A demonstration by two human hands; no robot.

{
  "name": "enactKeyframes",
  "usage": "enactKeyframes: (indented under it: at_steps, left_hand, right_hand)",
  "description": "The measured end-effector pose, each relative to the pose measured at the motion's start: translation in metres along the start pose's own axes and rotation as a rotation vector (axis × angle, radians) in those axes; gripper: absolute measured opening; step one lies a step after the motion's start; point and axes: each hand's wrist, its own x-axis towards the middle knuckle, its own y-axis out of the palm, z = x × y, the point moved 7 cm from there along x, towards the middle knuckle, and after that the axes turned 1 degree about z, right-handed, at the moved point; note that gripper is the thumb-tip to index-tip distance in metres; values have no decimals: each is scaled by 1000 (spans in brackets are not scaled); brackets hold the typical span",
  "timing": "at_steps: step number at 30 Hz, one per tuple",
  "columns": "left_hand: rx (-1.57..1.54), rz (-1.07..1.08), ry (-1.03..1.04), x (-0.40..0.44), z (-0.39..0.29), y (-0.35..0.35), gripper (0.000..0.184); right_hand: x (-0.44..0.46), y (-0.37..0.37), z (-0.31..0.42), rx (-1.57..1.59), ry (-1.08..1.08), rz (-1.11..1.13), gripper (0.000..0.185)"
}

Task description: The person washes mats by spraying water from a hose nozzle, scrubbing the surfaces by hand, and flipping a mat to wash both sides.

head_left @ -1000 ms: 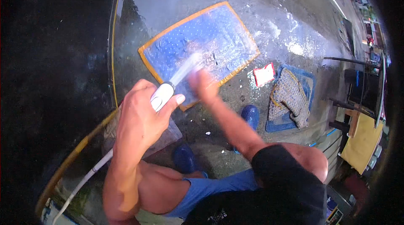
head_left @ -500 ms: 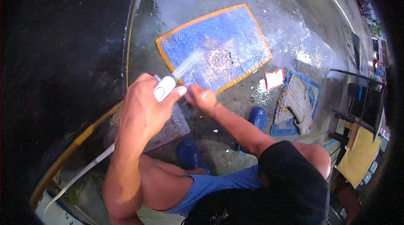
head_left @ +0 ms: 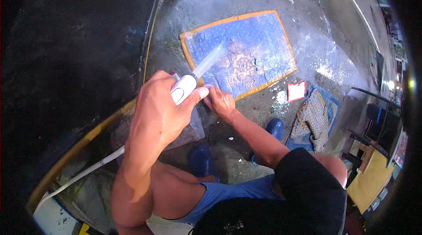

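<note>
My left hand (head_left: 158, 107) is closed around a white spray nozzle (head_left: 183, 89), and a jet of water comes out toward the mat. The blue mat (head_left: 263, 37) has an orange border and a flower pattern and lies on the wet floor. At its near left corner is my right hand (head_left: 223, 104), its fingers closed on the mat's edge, partly hidden behind my left thumb. From below my left hand a pale hose (head_left: 90, 171) runs to the lower left.
A red-and-white packet (head_left: 296, 91) lies right of the mat, beside white suds. Farther right, a crumpled grey cloth (head_left: 314, 114) rests on a blue mesh mat (head_left: 332, 105). My blue shoes (head_left: 275, 127) are on the floor. A yellow board (head_left: 370, 180) stands at the lower right.
My right hand has come back from the mat's surface to its near left corner, and its fingers have closed. The whole scene has shifted right in view. The nozzle still sprays.
</note>
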Motion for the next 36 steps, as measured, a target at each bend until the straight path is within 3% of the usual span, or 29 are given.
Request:
enactKeyframes:
  at_steps: [3, 7, 10, 12, 13, 15, 18, 19, 20, 23, 25, 27, 29, 31, 33, 36]
  left_hand:
    - [8, 61, -47, -1, 4, 6, 42]
    - [23, 45, -48, -2, 5, 6, 41]
    - [2, 26, -33, 0, 1, 2, 41]
    - [-12, 6, -31, 1, 0, -2, 42]
    - [-19, -3, -30, 1, 0, -3, 42]
    - [-5, -3, -21, 0, 4, -5, 42]
    - [-9, 28, -63, -2, 5, -4, 42]
    - [-8, 27, -83, -1, 5, -6, 41]
    - [-13, 15, -74, -2, 4, -9, 41]
    - [-30, 1, -63, -5, 3, -8, 41]
    - [-33, 3, -71, -5, 3, -6, 42]
    - [-31, 2, -60, -1, -1, -6, 41]
    - [-14, 22, -58, 1, 0, -2, 41]
    - [21, 23, -61, 4, 6, 2, 40]
    - [53, -13, -40, 7, 13, 5, 39]
    - [127, 1, -169, 10, 7, -2, 32]
  right_hand:
    - [51, 18, -18, -52, 71, 25, 35]
    - [206, 26, -15, 1, -48, -219, 30]
    - [199, 26, -11, -57, -23, -252, 26]
    - [122, 28, -15, -41, -82, -191, 25]
    - [73, 19, -15, -46, 96, -28, 26]
    - [12, -2, -5, 1, 110, -97, 29]
    - [61, 16, -21, -62, 140, -17, 29]
    - [102, 29, -30, -13, -101, -82, 28]
    - [154, 25, -21, -64, -59, -249, 27]
    - [241, 18, -13, -79, -30, -220, 27]
    - [244, 23, -12, -165, 1, -162, 27]
    - [174, 20, -8, 40, -100, -304, 27]
    - [83, 28, -25, 10, 7, -50, 29]
    - [27, 11, -22, 41, 182, 55, 29]
    - [63, 12, -22, -67, 126, -1, 29]
    - [166, 38, -40, -205, -3, -83, 23]
